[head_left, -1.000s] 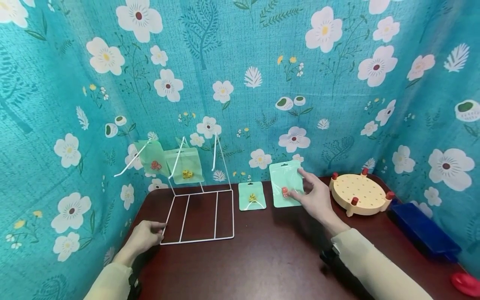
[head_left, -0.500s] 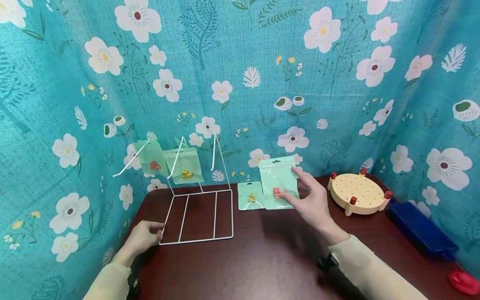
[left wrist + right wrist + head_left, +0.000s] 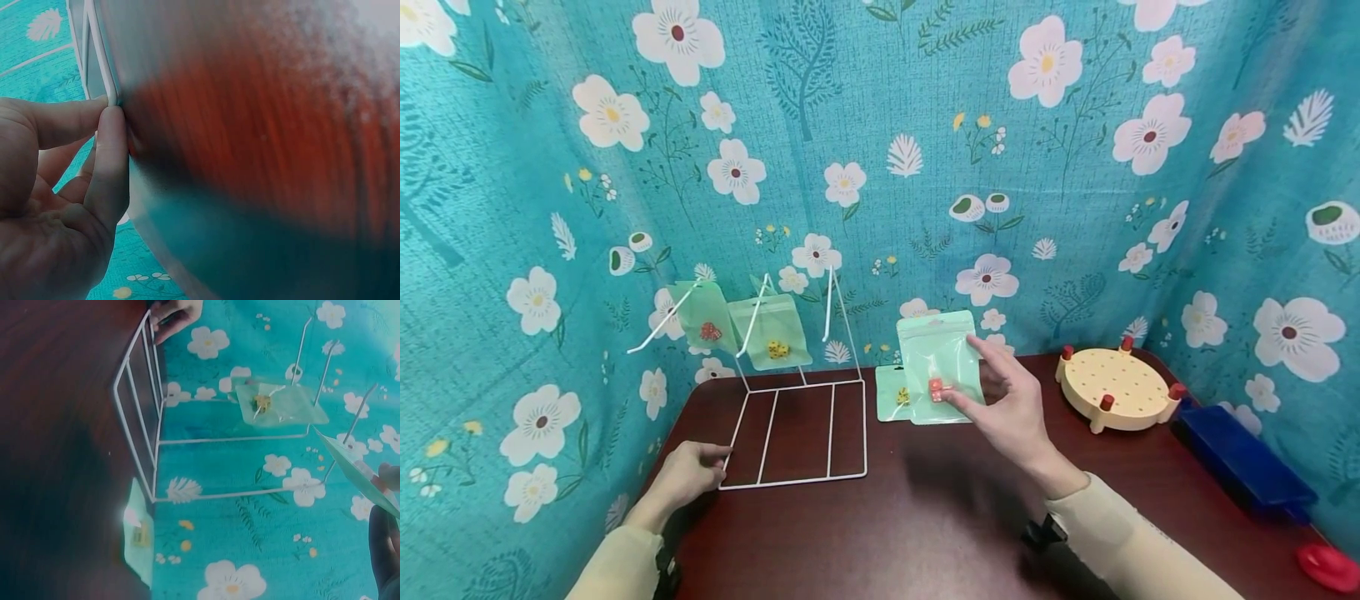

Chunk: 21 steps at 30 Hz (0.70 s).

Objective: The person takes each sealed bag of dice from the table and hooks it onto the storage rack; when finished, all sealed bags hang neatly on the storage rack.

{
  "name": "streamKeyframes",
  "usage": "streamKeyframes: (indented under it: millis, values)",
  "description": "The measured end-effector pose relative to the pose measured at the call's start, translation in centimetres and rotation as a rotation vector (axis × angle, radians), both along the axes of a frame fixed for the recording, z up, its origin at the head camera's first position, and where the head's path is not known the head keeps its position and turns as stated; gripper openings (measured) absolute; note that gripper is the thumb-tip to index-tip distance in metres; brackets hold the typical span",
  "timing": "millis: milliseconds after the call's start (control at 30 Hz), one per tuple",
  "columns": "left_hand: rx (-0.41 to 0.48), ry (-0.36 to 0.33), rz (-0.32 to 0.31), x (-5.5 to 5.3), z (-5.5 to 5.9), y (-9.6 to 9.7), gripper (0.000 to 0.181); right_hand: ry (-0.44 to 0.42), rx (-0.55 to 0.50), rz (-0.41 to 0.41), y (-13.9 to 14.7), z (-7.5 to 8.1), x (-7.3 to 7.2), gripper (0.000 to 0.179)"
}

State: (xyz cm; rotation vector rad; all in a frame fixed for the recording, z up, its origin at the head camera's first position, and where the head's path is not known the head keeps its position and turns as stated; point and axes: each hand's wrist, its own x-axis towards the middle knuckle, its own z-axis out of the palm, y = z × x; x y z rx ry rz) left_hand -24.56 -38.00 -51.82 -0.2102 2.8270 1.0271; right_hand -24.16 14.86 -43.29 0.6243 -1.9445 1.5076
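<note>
My left hand [image 3: 688, 472] pinches the front left corner of a white wire display rack [image 3: 793, 481] between thumb and finger, close up in the left wrist view. In my right hand [image 3: 1011, 408] is a green zip bag [image 3: 951, 350] with red dice [image 3: 936, 389] inside, pinched by its right side and raised over the table. Behind it, partly covered, a second green bag with yellow dice [image 3: 891, 393] lies on the table. On the rack's left hook hangs a green bag with red dice [image 3: 706, 312]; the middle hook carries one with yellow dice [image 3: 767, 329]. The right hook [image 3: 828, 308] bears no bag.
A round cream pegged board [image 3: 1116, 383] with red-tipped legs stands at the right back. Beside it lie a blue tray [image 3: 1247, 458] and a red object [image 3: 1328, 567] at the table's right edge. A flowered teal curtain [image 3: 880, 108] encloses the table.
My right hand has moved left with the red-dice bag, which now overlaps the yellow-dice bag on the table in the head view. The left hand keeps its place on the rack.
</note>
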Motion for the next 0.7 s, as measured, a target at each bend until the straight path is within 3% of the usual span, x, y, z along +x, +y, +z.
streamKeyframes:
  millis: [700]
  values:
    - [-0.007, 0.018, 0.002, 0.1, 0.1, 0.1, 0.044, 0.089, -0.003, 0.093, -3.8, 1.4, 1.2, 0.090]
